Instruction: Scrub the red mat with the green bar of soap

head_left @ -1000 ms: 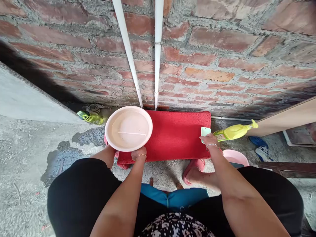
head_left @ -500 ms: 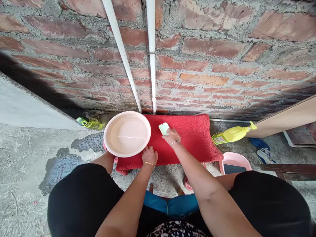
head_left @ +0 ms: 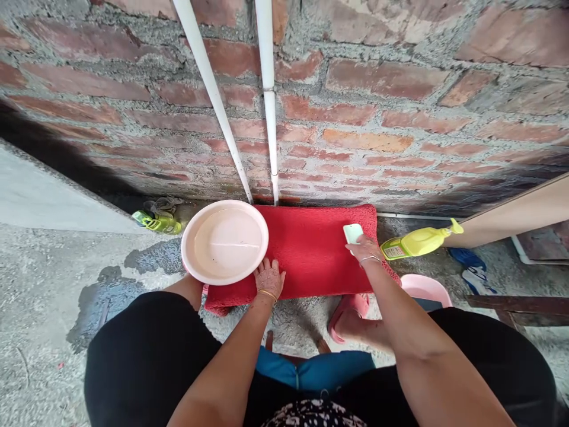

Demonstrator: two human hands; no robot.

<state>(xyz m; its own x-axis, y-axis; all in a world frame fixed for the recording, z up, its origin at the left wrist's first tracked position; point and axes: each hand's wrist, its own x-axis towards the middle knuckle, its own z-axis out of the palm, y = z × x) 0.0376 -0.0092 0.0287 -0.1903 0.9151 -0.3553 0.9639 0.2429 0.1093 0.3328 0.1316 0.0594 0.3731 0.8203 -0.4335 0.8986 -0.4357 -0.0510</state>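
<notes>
A red towel-like cloth (head_left: 311, 255) lies spread over a low surface between my legs. My right hand (head_left: 365, 246) grips a flat, pale green block (head_left: 353, 233) with rounded corners, down on the cloth's right part. Whether it is a bar of soap or a brush I cannot tell. My left hand (head_left: 269, 277) rests flat on the cloth's near left part, fingers spread, beside the rim of a pale pink basin (head_left: 189, 237). Water stands in the basin, which sits on the cloth's left end.
A yellow pump bottle (head_left: 415, 242) is just right of the cloth, with a pink tub (head_left: 438, 286) nearer me. Another yellow-green bottle (head_left: 162, 224) stands left of the basin. A brick wall (head_left: 364, 142) with two white pipes (head_left: 268, 101) rises behind. Wet patches darken the concrete floor (head_left: 44, 284).
My right hand has moved rightward across the cloth with the pale green block, from near the middle to the right end. My left hand stays by the basin. My right foot shows more.
</notes>
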